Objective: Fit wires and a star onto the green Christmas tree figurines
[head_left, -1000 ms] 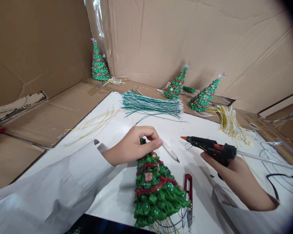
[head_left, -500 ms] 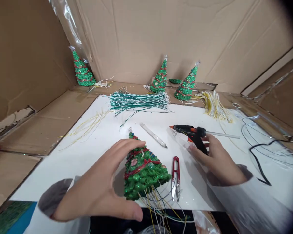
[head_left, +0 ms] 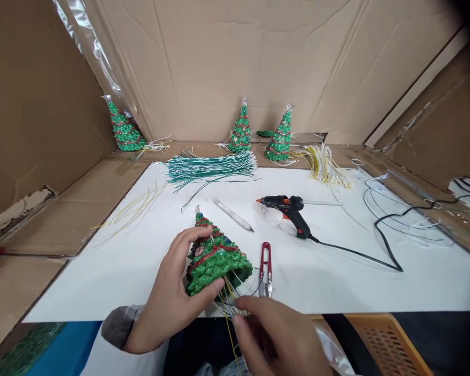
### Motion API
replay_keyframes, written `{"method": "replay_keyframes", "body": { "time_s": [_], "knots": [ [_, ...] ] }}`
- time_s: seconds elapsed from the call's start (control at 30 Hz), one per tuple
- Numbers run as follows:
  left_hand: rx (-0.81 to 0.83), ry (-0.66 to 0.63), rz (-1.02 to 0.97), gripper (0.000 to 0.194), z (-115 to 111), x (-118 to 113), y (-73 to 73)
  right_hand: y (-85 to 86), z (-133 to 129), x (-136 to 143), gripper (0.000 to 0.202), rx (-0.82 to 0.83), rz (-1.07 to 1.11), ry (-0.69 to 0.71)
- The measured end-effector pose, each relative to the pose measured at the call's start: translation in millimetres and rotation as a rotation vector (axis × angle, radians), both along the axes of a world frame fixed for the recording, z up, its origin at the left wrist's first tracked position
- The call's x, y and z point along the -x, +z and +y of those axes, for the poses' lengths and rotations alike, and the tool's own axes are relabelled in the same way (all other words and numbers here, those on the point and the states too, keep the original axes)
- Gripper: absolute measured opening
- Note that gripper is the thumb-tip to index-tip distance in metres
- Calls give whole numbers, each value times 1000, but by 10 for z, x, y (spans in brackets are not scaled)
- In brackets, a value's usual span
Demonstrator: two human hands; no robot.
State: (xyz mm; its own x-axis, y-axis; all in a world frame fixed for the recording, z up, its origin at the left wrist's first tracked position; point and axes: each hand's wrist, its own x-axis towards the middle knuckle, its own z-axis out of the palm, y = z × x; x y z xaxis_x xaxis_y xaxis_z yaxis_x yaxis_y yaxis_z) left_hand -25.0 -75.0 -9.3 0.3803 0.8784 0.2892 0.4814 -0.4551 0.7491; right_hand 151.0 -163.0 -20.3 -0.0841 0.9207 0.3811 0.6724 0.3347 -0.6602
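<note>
My left hand (head_left: 170, 295) is wrapped round a small green Christmas tree (head_left: 223, 261) with red garland and tiny ornaments. The tree lies tilted, its hollow base turned toward me. Yellow, white and dark wires (head_left: 227, 293) come out of the base. At these wires, my right hand (head_left: 285, 334) has its thumb and forefinger closed round some strands; the exact grip is partly hidden. Red-handled thread snips (head_left: 265, 261) lie just right of the tree. Farther right, a black and orange glue gun (head_left: 292, 209) rests on its side on the white board (head_left: 337, 282).
Behind lie a bundle of green and white wires (head_left: 211, 168) and a yellow-white bundle (head_left: 323, 164). Several finished-looking trees (head_left: 279, 138) stand along the cardboard wall (head_left: 203, 62). A pen (head_left: 234, 214) lies mid-board. The glue gun's black cord (head_left: 352, 250) runs right. An orange basket (head_left: 391, 339) sits below.
My right hand has let go of the glue gun, leaving it on the board, and has come over to the wires. My left hand has closed round the tree.
</note>
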Motion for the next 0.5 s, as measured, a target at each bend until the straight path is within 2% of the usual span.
{"method": "replay_keyframes", "body": {
  "time_s": [0.07, 0.27, 0.4, 0.5],
  "knots": [
    [-4, -8, 4, 56, 4, -11, 2, -67, 108, 144, 22, 18, 35, 19],
    [-55, -69, 44, 53, 55, 9, 2, -135, 304, 349, 24, 126, 99, -176],
    [-93, -75, -24, 51, 66, 23, -53, -212, 341, 408, 24, 68, 121, -240],
    [-88, -67, -53, 53, 64, 22, -92, -236, 363, 434, 30, -17, 104, -234]
  ]
}}
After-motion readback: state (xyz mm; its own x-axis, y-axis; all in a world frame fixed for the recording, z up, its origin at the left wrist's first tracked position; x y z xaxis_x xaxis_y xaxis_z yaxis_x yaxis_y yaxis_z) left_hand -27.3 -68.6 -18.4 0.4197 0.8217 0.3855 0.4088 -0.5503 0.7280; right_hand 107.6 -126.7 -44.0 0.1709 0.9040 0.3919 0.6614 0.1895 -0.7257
